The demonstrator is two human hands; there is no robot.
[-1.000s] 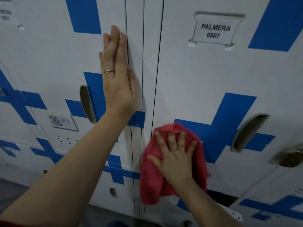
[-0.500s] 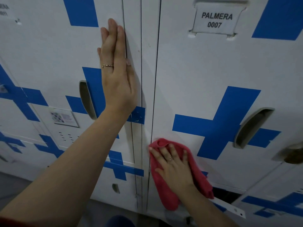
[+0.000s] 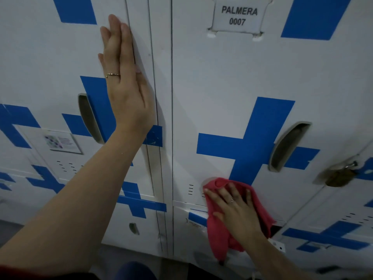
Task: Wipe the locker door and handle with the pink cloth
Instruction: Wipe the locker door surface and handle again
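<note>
The white locker door (image 3: 232,73) with a blue cross carries a label reading PALMERA 0007 (image 3: 239,16). Its recessed grey handle (image 3: 288,146) sits at the right, apart from both hands. My right hand (image 3: 236,213) presses the pink cloth (image 3: 217,235) flat against the door's bottom edge, fingers spread over it; the cloth hangs down over the locker below. My left hand (image 3: 123,77) lies flat, fingers together, on the neighbouring door to the left, holding nothing.
A brass padlock (image 3: 339,175) hangs on the locker to the right. The left door has its own recessed handle (image 3: 88,118) and a small sticker (image 3: 60,141). The lower locker beneath the cloth stands slightly ajar (image 3: 276,229). Floor shows at the bottom left.
My right hand has slid the cloth down and to the right along the door's lower part, reaching its bottom edge. My left hand has stayed flat on the neighbouring door.
</note>
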